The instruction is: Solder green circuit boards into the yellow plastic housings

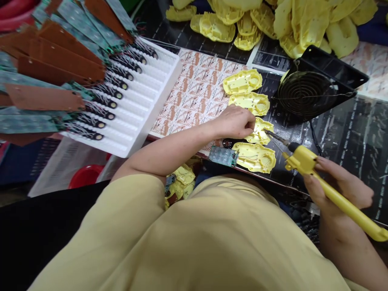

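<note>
My right hand (339, 184) grips a yellow soldering gun (306, 159), its tip pointing left at a yellow plastic shell (262, 130). My left hand (236, 122) rests over the left end of that shell with its fingers curled closed; whatever they pinch is hidden. Two more shells, an upper one (244, 81) and a middle one (257, 103), lie beyond it in a column. Closer to my body, another yellow shell (257, 157) has thin wires across it and a circuit board (222, 156) at its left side. A small dark round part (228, 143) sits just above that board.
A black fan (306, 91) stands behind the soldering gun. At left, a white foam tray (151, 107) carries many wired boards (60, 60). Yellow shells (309, 24) are heaped at the back. A red container (86, 176) is below the tray, and the table's front edge runs by my body.
</note>
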The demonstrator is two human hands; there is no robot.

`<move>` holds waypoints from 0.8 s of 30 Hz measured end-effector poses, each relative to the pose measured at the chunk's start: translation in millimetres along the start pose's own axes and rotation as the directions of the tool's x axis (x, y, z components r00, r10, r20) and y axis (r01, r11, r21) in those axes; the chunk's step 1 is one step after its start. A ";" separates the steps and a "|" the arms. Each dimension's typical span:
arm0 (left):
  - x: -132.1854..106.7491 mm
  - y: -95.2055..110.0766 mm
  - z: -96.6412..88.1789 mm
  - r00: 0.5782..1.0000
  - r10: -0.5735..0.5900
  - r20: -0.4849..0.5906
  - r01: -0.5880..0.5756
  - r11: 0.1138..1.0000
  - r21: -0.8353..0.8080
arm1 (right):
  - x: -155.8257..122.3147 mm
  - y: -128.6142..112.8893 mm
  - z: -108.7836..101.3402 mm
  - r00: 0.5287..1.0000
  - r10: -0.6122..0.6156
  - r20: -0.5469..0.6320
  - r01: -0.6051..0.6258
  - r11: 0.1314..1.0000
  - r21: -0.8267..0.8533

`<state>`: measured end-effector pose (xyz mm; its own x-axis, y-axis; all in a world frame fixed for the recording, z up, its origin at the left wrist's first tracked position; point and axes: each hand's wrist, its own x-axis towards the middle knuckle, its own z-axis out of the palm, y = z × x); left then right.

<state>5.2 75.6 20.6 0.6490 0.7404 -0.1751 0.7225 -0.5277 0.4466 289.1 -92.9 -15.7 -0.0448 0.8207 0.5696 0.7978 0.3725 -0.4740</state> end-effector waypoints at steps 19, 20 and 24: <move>5.1 8.3 -2.2 0.999 -0.043 0.033 0.041 0.997 0.073 | 22.4 -21.9 14.4 0.943 -0.330 0.041 0.329 0.944 0.028; 5.0 10.1 -3.6 0.997 -0.056 0.045 0.052 0.994 0.093 | 23.7 -23.6 11.8 0.946 -0.321 0.037 0.321 0.947 0.011; 1.8 15.1 -8.5 0.995 -0.064 0.074 0.053 0.989 0.138 | 34.4 -31.4 5.5 0.952 -0.308 0.004 0.308 0.951 -0.008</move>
<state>15.3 72.6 34.5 0.6172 0.7400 -0.2675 0.7821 -0.5399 0.3112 259.2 -74.0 15.0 -0.2904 0.6681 0.6850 0.7500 0.6035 -0.2706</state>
